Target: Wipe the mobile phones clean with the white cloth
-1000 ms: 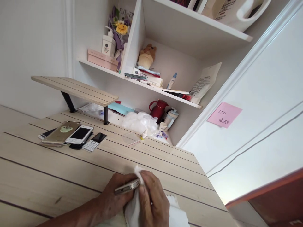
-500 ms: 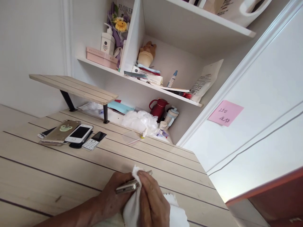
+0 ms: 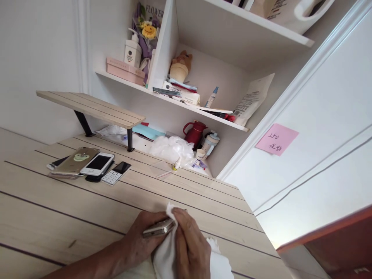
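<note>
Above the tabletop, left fingers clasp a phone — partly hidden by cloth gripped in right fingers.

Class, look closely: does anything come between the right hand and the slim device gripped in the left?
Yes: the white cloth wraps over part of the slim device, between it and the right hand. Nothing visible separates the left hand from the device.
</note>
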Tool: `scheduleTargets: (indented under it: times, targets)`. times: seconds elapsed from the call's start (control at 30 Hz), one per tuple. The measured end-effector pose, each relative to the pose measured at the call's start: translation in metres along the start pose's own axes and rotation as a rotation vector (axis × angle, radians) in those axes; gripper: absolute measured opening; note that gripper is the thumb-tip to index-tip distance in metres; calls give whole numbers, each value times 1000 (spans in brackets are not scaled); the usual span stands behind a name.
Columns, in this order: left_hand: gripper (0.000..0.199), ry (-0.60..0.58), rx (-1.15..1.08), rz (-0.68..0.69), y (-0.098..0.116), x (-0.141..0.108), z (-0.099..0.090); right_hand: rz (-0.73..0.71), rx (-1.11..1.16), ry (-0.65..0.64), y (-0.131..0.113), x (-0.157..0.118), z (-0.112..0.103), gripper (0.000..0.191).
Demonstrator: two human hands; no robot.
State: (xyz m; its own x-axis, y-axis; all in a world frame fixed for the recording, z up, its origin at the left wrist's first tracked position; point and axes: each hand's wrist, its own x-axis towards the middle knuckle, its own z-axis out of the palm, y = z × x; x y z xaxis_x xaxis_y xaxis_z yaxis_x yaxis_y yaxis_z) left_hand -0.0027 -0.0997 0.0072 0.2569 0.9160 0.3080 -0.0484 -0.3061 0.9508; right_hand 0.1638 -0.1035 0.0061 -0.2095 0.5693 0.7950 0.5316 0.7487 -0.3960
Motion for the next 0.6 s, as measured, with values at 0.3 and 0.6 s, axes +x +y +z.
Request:
scheduleTargets:
  times: [0.3,0.6]
  targets:
    - [22,-34,-29,4,-6,-3,-4,1,29,10,7,13,-6,30]
    - [36,7,-53,5,2,-3,-3,-20,46,29,-6,-2,6,34]
